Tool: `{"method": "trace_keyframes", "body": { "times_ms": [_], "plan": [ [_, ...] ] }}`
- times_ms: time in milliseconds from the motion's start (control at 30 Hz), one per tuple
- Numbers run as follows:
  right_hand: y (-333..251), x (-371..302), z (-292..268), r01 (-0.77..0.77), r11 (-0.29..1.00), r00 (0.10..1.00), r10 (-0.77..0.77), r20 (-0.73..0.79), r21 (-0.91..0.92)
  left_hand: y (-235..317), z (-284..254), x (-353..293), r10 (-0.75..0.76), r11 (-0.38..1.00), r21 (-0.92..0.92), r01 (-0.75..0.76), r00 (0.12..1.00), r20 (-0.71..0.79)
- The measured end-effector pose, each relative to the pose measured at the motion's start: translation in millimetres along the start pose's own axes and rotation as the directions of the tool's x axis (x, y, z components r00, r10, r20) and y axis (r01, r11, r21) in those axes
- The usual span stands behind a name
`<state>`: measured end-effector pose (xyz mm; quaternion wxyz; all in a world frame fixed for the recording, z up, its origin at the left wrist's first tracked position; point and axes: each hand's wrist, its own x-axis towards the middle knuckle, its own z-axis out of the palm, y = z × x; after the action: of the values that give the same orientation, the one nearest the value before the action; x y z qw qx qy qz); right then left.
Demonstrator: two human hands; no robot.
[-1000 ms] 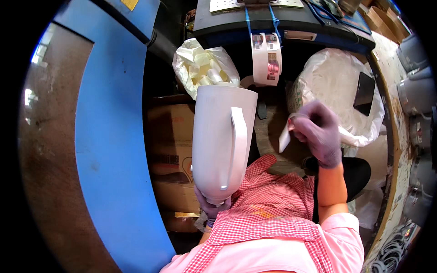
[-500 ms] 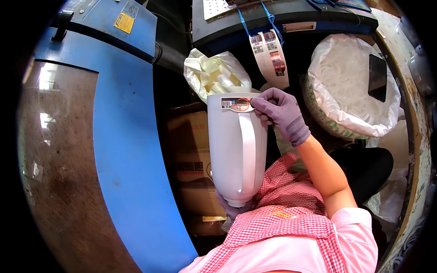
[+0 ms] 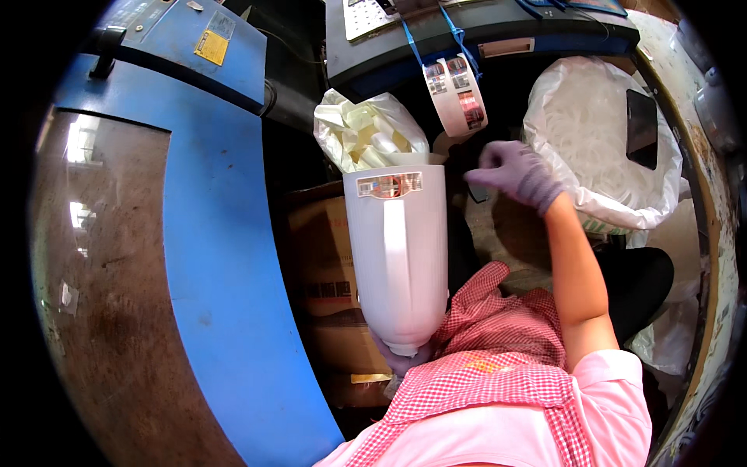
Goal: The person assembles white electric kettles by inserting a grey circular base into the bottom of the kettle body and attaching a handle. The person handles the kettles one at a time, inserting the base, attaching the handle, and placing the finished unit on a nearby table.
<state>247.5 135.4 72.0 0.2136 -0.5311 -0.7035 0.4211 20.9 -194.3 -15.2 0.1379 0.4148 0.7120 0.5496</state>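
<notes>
A tall white plastic jug body [image 3: 366, 257] stands in front of me with its wide end up and its narrow neck down. Its long handle [image 3: 395, 257] faces me, and a printed label [image 3: 389, 185] lies across the wall just above. My left hand [image 3: 401, 363], in a purple-grey glove, is closed around the neck from below; most of its fingers are hidden. To the right of the jug, my gloved right hand [image 3: 513, 171] is in the air, apart from it. Its thumb and fingers are curved with a gap between them, and I see nothing in them.
A label strip [image 3: 455, 97] hangs by blue ties from a dark machine ledge [image 3: 545, 66]. Behind the jug is a bag of pale scraps [image 3: 369, 132]. A lined basket of translucent rings [image 3: 580, 132] holds a phone [image 3: 642, 128]. A blue machine [image 3: 214, 257] fills the left; a cardboard box [image 3: 323, 257] stands beside it.
My right hand has let go of the label's right end and moved right, away from the jug. The jug has turned slightly, bringing its handle left. My left hand keeps its grip.
</notes>
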Motion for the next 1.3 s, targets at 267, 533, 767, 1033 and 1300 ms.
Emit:
{"method": "trace_keyframes", "body": {
  "times_ms": [267, 533, 767, 1033, 1300],
  "plan": [
    [-89.4, -1.5, -9.9, 0.294, 0.955, 0.925, -0.292, 0.242, 0.027, 4.3, -14.1, -8.9, 0.164, 0.967, 0.181, -0.181, 0.981, 0.105],
    [-19.0, -31.7, -82.5, 0.547, 0.633, 0.517, -0.770, -0.374, -0.547, 76.3, -32.1, 42.3, 0.003, 0.929, -0.345, 0.137, 0.927, 0.374],
    [-27.7, -161.6, -144.0, 0.711, 0.098, 0.409, -0.863, 0.296, -0.697, 107.6, -40.8, 143.0, -0.093, 0.856, -0.365, 0.366, 0.804, 0.588],
    [87.1, -127.4, -213.7, 0.344, 0.748, 0.513, -0.656, -0.553, -0.568, 226.5, 187.5, 395.3, 0.382, 0.807, -0.585, -0.082, 0.828, 0.410],
    [-48.9, 30.2, -285.5, 0.505, 0.777, 0.667, -0.077, -0.741, 0.375, 254.8, 320.6, 580.1, 0.322, 0.905, 0.157, -0.396, 0.877, 0.355]
  ]
}}
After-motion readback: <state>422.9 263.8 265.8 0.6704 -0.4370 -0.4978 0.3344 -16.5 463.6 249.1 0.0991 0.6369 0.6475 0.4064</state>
